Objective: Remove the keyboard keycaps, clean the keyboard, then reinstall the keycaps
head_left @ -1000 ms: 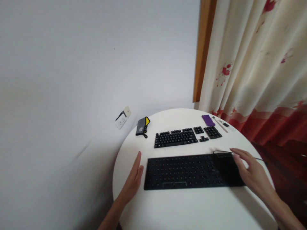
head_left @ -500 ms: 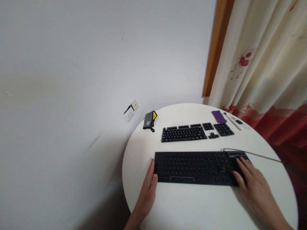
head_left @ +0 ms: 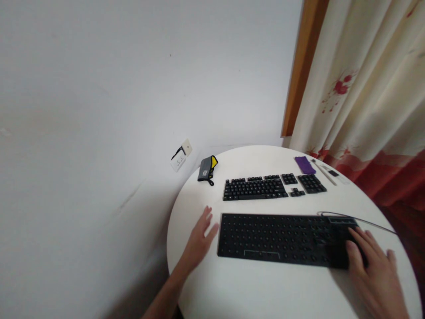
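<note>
A black keyboard base [head_left: 282, 239] without its keycaps lies flat on the white round table [head_left: 259, 288], with rows of small switch studs showing. My right hand [head_left: 376, 261] is on its right end, thumb and fingers over that edge; what the fingers do underneath is hidden. Off the base's left edge, my left hand [head_left: 201, 235] hovers with fingers spread, holding nothing. Beyond the base, black keycaps [head_left: 255, 189] are laid out in keyboard order, with the number-pad caps [head_left: 312, 184] on the right.
A grey and yellow pouch [head_left: 206, 169] stands at the table's far left, near a wall socket [head_left: 178, 160]. A purple cloth [head_left: 304, 165] and a thin white stick [head_left: 325, 173] lie at the far right. A cable [head_left: 368, 220] trails off to the right. Curtains [head_left: 358, 110] hang behind.
My left hand has come away from the left edge and its fingers have spread. The keyboard base has shifted slightly right, along with my right hand. The view has also moved a little.
</note>
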A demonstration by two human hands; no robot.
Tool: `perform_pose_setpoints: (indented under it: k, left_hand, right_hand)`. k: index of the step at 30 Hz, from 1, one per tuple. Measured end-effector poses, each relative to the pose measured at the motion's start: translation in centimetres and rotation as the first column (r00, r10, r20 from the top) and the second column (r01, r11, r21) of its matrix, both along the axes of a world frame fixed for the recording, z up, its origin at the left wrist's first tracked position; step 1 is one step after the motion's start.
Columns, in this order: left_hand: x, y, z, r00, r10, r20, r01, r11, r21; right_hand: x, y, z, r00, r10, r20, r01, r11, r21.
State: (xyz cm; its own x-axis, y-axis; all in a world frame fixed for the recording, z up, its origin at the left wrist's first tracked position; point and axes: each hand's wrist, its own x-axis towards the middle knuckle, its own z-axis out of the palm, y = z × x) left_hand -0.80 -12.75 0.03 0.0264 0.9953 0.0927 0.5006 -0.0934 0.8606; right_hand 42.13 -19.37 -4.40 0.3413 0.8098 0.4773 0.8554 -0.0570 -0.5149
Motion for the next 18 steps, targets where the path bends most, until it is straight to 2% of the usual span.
perform_pose_setpoints:
  k: [2, 4, 7, 9, 13, 18]
  left_hand:
    - [-1.4, 5.1, 1.1, 0.979, 0.123, -0.163, -0.095, 0.980, 0.173]
    - [-2.3, 10.4, 2.3, 0.870, 0.251, -0.424, -0.138, 0.950, 0.280]
    - [-2.5, 17.4, 3.4, 0.827, 0.254, -0.502, -0.111, 0.948, 0.297]
    - [-2.1, 20.8, 3.4, 0.807, 0.232, -0.543, -0.080, 0.954, 0.289]
    - [-1.6, 24.4, 2.1, 0.769, 0.208, -0.604, -0.054, 0.963, 0.262]
    - [-2.1, 25.9, 0.4, 0.735, 0.228, -0.639, -0.089, 0.966, 0.242]
  right_hand:
    - [-0.2, -0.2, 0.9, 0.999, -0.007, -0.036, 0.009, 0.999, 0.042]
    - [-0.4, -0.4, 1.6, 0.998, -0.017, -0.067, 0.021, 0.997, 0.070]
    - [-0.7, -0.6, 2.1, 0.988, -0.046, -0.150, 0.056, 0.997, 0.058]
    - [-0.8, -0.8, 2.3, 0.976, -0.061, -0.209, 0.074, 0.996, 0.052]
    - [-1.1, -1.0, 2.6, 0.968, -0.061, -0.245, 0.085, 0.992, 0.088]
    - [-1.3, -0.9, 2.6, 0.964, -0.042, -0.264, 0.074, 0.991, 0.112]
